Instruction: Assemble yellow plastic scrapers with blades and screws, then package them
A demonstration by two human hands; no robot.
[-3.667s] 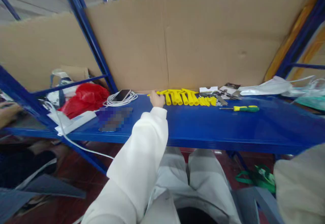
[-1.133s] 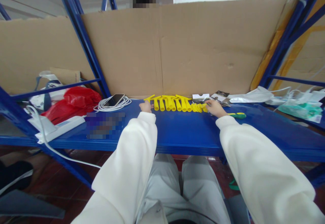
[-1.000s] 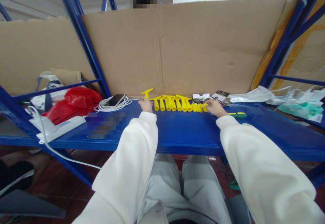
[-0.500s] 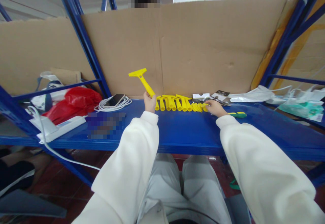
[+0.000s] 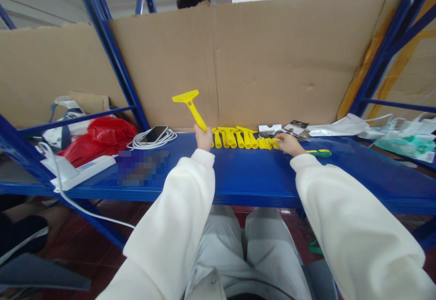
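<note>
The raised scraper (image 5: 194, 110) tilts leftward, head up, in front of the cardboard (image 5: 272, 55), its handle grasped by the left hand (image 5: 204, 139). The right hand (image 5: 289, 145) is at the caps (image 5: 264, 143) beside the scraper row (image 5: 240, 139); whether its fingers grip one, I cannot tell.

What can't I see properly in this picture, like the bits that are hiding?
All in the head view:
- Bottom of the yellow T-shaped tool: hidden inside the left hand.
- Right hand: too small to tell whether it grips the small yellow pieces or just touches them.
- Other end of the green-and-yellow handle: behind the right arm.
- Flat thing at front left: blurred by squares.
</note>
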